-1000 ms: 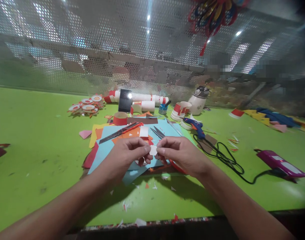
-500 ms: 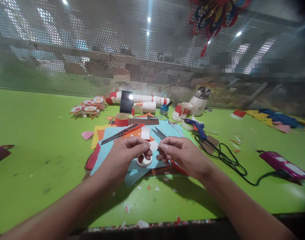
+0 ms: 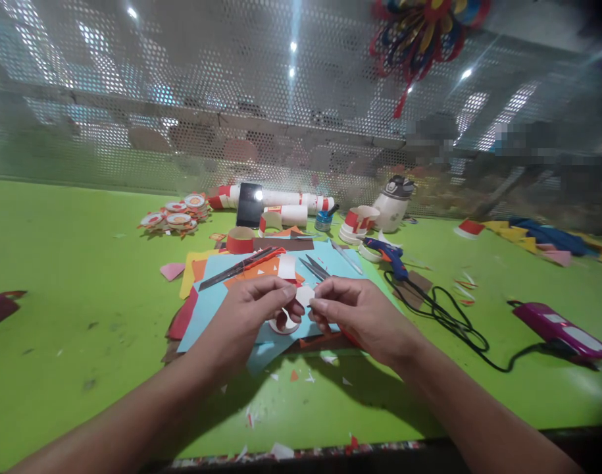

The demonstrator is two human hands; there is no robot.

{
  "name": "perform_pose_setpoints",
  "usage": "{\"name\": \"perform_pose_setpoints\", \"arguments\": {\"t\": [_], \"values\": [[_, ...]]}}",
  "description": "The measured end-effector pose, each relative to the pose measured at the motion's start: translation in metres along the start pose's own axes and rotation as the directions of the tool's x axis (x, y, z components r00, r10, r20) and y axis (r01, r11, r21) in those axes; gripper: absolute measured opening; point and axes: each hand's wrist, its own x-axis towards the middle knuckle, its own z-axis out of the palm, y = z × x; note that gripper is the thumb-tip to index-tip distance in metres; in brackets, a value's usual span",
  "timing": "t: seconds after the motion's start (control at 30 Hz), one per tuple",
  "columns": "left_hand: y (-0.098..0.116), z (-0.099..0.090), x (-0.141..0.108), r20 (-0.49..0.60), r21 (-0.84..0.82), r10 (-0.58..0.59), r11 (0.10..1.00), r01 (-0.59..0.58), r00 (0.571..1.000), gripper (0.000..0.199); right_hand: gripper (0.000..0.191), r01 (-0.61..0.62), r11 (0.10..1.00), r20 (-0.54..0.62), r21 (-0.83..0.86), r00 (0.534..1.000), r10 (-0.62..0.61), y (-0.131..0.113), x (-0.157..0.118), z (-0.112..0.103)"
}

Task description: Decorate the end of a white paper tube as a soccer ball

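A small white many-sided paper piece point(image 3: 305, 296) is held up between my two hands over the light blue paper point(image 3: 216, 309). The thumb and fingers of my left hand point(image 3: 266, 303) pinch its left edge. On the opposite edge, my right hand point(image 3: 354, 309) pinches it in the same way. Below the left fingertips lies a white round ring-like piece point(image 3: 284, 327), partly covered by them. Scissor blades point(image 3: 314, 267) point up and left beyond my right hand, which hides most of their red handles. Another dark-bladed pair of scissors point(image 3: 239, 268) rests on orange paper.
A blue glue gun point(image 3: 387, 250) lies to the right, its black cord running to a purple power strip point(image 3: 560, 329). Behind the papers stand a phone point(image 3: 249, 205), paper rolls point(image 3: 288, 215), cut cups point(image 3: 357, 224) and a white bottle point(image 3: 393, 204). Decorated discs point(image 3: 177, 214) are piled left.
The white paper piece has tilted, so more of its face and corners show. My right fingers have shifted slightly on its edge. The whole view has moved a little.
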Motion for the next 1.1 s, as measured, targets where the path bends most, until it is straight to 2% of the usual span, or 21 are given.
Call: {"name": "perform_pose_setpoints", "arguments": {"t": [0.2, 0.37, 0.43, 0.5, 0.57, 0.6, 0.67, 0.73, 0.77, 0.83, 0.93, 1.03, 1.1], "values": [[-0.003, 0.004, 0.000, 0.040, -0.072, -0.020, 0.997, 0.023, 0.999, 0.017, 0.023, -0.012, 0.999, -0.068, -0.044, 0.998, 0.009, -0.004, -0.003, 0.006], [-0.004, 0.005, -0.001, -0.018, -0.081, -0.039, 0.996, 0.037, 0.999, 0.019, 0.026, -0.024, 0.998, -0.098, -0.055, 0.995, 0.019, -0.007, -0.004, 0.014], [-0.003, 0.003, 0.000, -0.053, -0.070, -0.029, 0.997, 0.025, 0.998, 0.019, 0.026, 0.010, 0.992, -0.081, -0.123, 0.997, -0.020, -0.008, -0.002, 0.011], [0.000, 0.000, 0.001, -0.099, -0.068, 0.004, 0.998, -0.011, 0.995, 0.017, 0.027, 0.039, 0.961, -0.049, -0.275, 0.997, -0.055, -0.009, 0.002, 0.001], [0.004, -0.004, 0.002, -0.142, -0.085, 0.042, 0.995, -0.055, 0.989, 0.016, 0.029, 0.058, 0.852, -0.025, -0.520, 0.996, -0.084, -0.009, 0.005, -0.014], [0.006, -0.005, 0.003, -0.161, -0.100, 0.056, 0.992, -0.073, 0.985, 0.015, 0.028, 0.080, 0.734, -0.019, -0.674, 0.992, -0.125, -0.008, 0.006, -0.024], [0.012, -0.007, 0.003, -0.193, -0.135, 0.075, 0.986, -0.102, 0.978, 0.015, 0.026, 0.055, 0.409, -0.022, -0.911, 0.983, -0.182, -0.006, 0.006, -0.042], [0.016, -0.007, 0.003, -0.207, -0.159, 0.098, 0.978, -0.133, 0.973, 0.016, 0.031, -0.017, 0.114, -0.035, -0.993, 0.988, -0.153, -0.004, 0.005, -0.055], [0.018, -0.008, 0.003, -0.213, -0.163, 0.110, 0.976, -0.146, 0.971, 0.016, 0.033, -0.030, 0.023, -0.032, -0.999, 0.994, -0.107, -0.002, 0.004, -0.059], [0.020, -0.008, 0.003, -0.230, -0.154, 0.132, 0.973, -0.170, 0.964, 0.017, 0.037, -0.051, -0.068, -0.050, -0.996, 0.999, -0.011, -0.001, 0.001, -0.061], [0.021, -0.010, 0.004, -0.266, -0.141, 0.142, 0.973, -0.185, 0.953, 0.017, 0.046, -0.101, -0.131, -0.106, -0.986, 0.994, 0.039, 0.000, -0.001, -0.058], [0.022, -0.012, 0.006, -0.290, -0.144, 0.151, 0.969, -0.199, 0.945, 0.019, 0.053, -0.167, -0.146, -0.178, -0.975, 0.982, 0.063, 0.000, -0.002, -0.056], [0.022, -0.012, 0.005, -0.299, -0.145, 0.160, 0.967, -0.210, 0.941, 0.019, 0.058, -0.196, -0.116, -0.208, -0.974, 0.973, 0.098, -0.001, -0.001, -0.056]]}}
